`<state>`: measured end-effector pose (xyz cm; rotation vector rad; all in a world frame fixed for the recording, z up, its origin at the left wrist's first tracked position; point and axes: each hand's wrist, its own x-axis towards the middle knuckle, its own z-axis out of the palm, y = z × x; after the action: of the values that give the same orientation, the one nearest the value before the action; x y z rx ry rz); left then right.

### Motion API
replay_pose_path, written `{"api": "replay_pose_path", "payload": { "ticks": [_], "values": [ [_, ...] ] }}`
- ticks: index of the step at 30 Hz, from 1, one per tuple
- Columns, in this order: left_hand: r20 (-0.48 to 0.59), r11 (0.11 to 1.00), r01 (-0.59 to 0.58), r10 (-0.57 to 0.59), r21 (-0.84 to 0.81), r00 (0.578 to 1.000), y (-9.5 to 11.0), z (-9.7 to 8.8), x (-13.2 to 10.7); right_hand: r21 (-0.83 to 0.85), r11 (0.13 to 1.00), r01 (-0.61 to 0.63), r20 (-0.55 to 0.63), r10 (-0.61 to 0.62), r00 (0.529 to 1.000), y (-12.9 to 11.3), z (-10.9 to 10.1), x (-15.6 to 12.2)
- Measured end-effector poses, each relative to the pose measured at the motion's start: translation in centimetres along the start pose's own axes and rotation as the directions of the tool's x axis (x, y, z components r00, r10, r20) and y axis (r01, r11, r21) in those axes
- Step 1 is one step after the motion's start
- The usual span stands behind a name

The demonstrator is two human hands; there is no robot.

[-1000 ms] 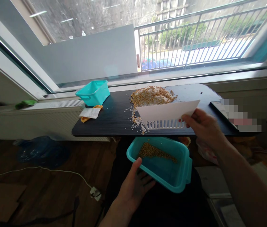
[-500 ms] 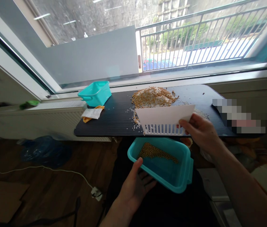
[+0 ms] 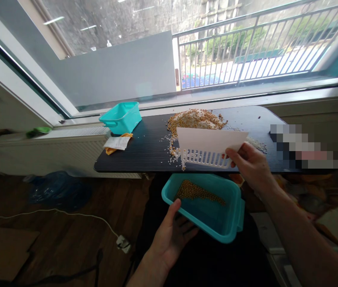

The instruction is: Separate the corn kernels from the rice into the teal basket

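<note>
My left hand (image 3: 171, 229) grips the near left side of a turquoise plastic basin (image 3: 234, 207), thumb over the rim and fingers underneath. Soybeans (image 3: 194, 190) lie along the far left part of its floor. Pinched between the thumb and fingers of my right hand (image 3: 248, 159) is a white slotted card (image 3: 209, 139), held by its right end with the comb-like slots downward. The card is in front of a heap of mixed soybeans and white rice (image 3: 195, 117) on the dark table (image 3: 140, 153). Loose grains of rice (image 3: 175, 157) are scattered left of the card.
A second turquoise basin (image 3: 124, 119) stands at the table's left back, with a folded paper (image 3: 117, 142) on something yellow before it. A pixelated item (image 3: 306, 149) lies at the right end. Behind runs the window; a power strip (image 3: 123, 244) is on the floor.
My right hand has raised the slotted card slightly and shifted it a little, its left end moving right. The left hand and the basin it holds stay put.
</note>
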<state>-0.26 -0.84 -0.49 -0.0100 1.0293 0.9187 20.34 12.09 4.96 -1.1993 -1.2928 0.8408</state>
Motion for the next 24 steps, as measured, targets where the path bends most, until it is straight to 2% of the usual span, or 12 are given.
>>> {"api": "replay_pose_path", "payload": {
  "ticks": [4,9,11,15,17,24],
  "values": [
    [0.011,1.000,-0.006,0.006,0.004,1.000,-0.1,0.2,-0.2,0.038,0.999,-0.024,0.077,0.021,0.997,-0.3,0.5,-0.1],
    [0.012,1.000,-0.010,0.010,0.008,1.000,0.0,0.3,-0.5,0.037,0.998,-0.042,0.114,0.037,0.993,-0.1,0.9,0.3],
    [0.008,1.000,-0.014,0.014,0.002,1.000,0.0,0.2,-0.4,0.023,0.999,-0.041,0.087,0.039,0.995,0.2,0.6,0.6],
    [0.012,1.000,-0.006,0.006,0.003,1.000,0.0,-0.1,-0.2,-0.017,1.000,-0.013,-0.061,0.012,0.998,0.3,-0.4,0.9],
    [0.017,1.000,0.001,-0.001,0.009,1.000,0.0,-0.2,-0.1,-0.028,1.000,-0.008,-0.085,0.006,0.996,0.0,-0.7,0.6],
    [0.039,1.000,0.011,-0.012,0.017,0.999,0.0,-0.3,0.2,0.053,0.998,-0.031,0.067,0.028,0.997,-0.8,-0.1,-1.3]
  ]
}}
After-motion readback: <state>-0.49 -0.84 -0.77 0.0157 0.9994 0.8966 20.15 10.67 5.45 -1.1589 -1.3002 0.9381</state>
